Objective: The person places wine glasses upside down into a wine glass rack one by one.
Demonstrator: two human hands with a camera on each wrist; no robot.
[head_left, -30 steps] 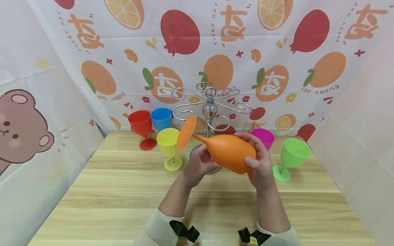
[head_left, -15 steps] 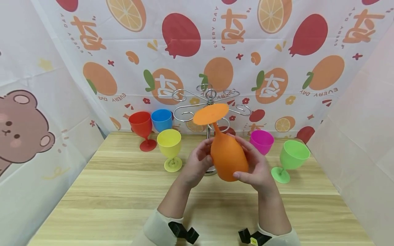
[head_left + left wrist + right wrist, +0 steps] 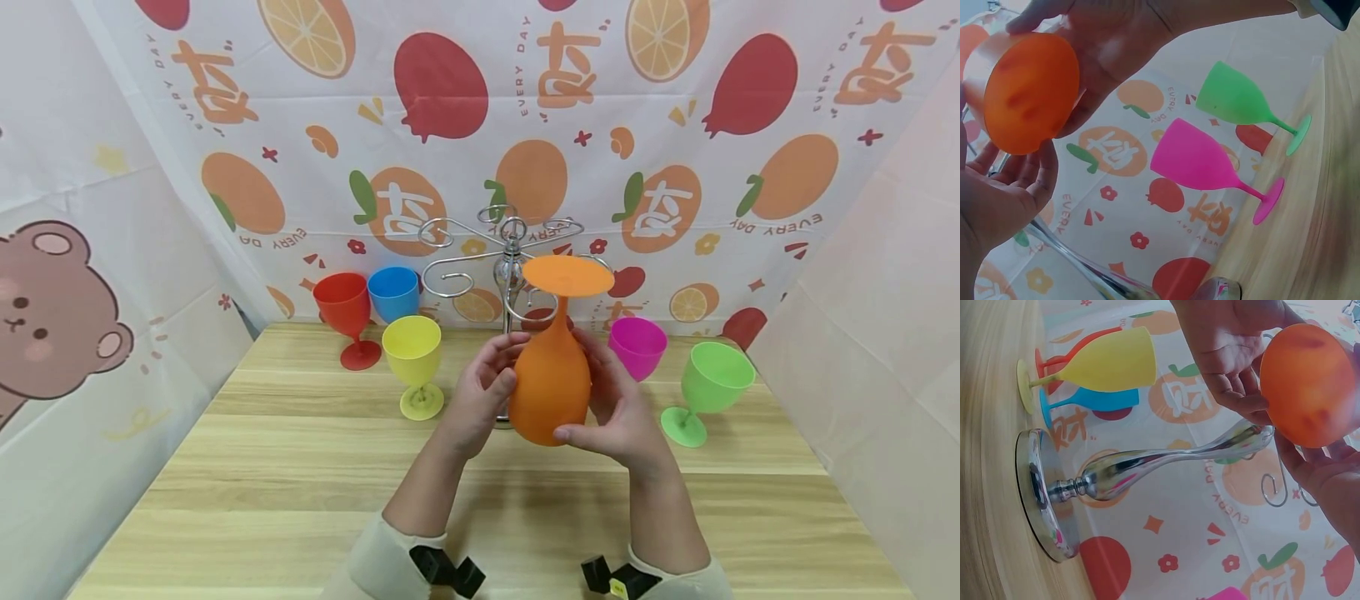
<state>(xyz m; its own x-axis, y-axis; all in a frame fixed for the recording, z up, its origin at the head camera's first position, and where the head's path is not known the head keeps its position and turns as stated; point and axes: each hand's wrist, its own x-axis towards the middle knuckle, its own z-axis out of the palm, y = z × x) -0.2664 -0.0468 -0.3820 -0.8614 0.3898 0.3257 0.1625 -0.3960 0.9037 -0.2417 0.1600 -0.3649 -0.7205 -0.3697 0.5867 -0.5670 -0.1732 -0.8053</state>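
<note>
An orange goblet (image 3: 551, 387) is held upside down over the table, its round foot (image 3: 567, 277) on top and its mouth facing down. My right hand (image 3: 624, 408) grips the bowl from the right, thumb across the front near the rim. On the left side my left hand (image 3: 480, 402) holds the bowl with bent fingers. Both wrist views look up into the goblet's open mouth (image 3: 1307, 387). Right behind it stands a silver metal rack (image 3: 510, 271) with curled wire arms, its lower pole partly hidden by the goblet and hands.
Red (image 3: 342, 304), blue (image 3: 394, 293) and yellow (image 3: 412, 348) goblets stand upright to the left of the rack. To the right are a magenta goblet (image 3: 637, 346) and a green goblet (image 3: 716, 379). A fruit-print cloth (image 3: 442, 83) hangs behind the wooden table (image 3: 270, 492).
Both hands have turned the orange goblet from lying sideways, foot to the left, to upside down with the foot up. The rack and other goblets stay in place.
</note>
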